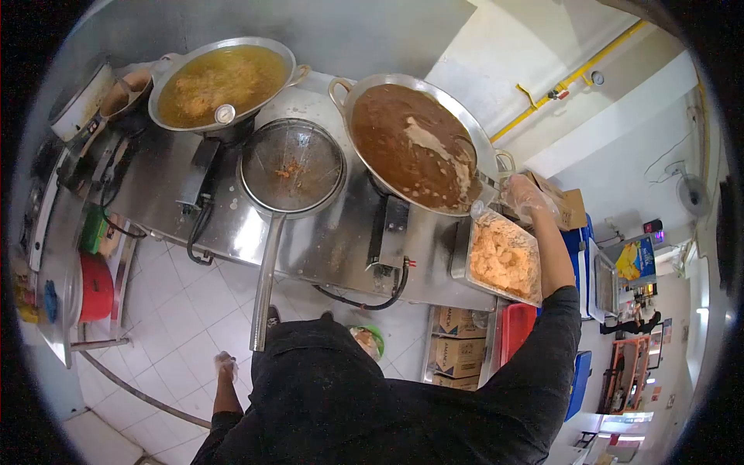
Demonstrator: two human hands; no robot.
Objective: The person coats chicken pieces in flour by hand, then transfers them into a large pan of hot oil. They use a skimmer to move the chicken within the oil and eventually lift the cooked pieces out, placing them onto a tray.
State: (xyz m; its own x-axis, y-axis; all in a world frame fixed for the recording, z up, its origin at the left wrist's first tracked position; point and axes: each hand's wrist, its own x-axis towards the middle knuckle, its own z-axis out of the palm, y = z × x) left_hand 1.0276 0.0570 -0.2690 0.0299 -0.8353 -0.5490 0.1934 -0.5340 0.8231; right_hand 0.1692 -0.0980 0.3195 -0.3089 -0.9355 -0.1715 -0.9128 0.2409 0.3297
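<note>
My right hand (529, 194), in a clear plastic glove, is closed around the handle of a metal utensil (487, 180) at the right rim of a wide wok (496, 147). The utensil's far end is hidden in brown oil (403, 143), where pale streaks and bubbles float near that side. Just below the hand, a metal tray (460, 263) holds pale orange battered pieces (502, 254). My left hand (225, 364), also gloved, hangs low over the tiled floor with its fingers curled and nothing visible in them.
A second wok (159, 85) holds yellow oil, a frying golden mass (221, 81) and a round thermometer (225, 114). Between the woks lies a mesh strainer (293, 167), its long handle (267, 287) jutting past the counter edge. Cardboard boxes (457, 356) and a red bin (518, 329) stand below right.
</note>
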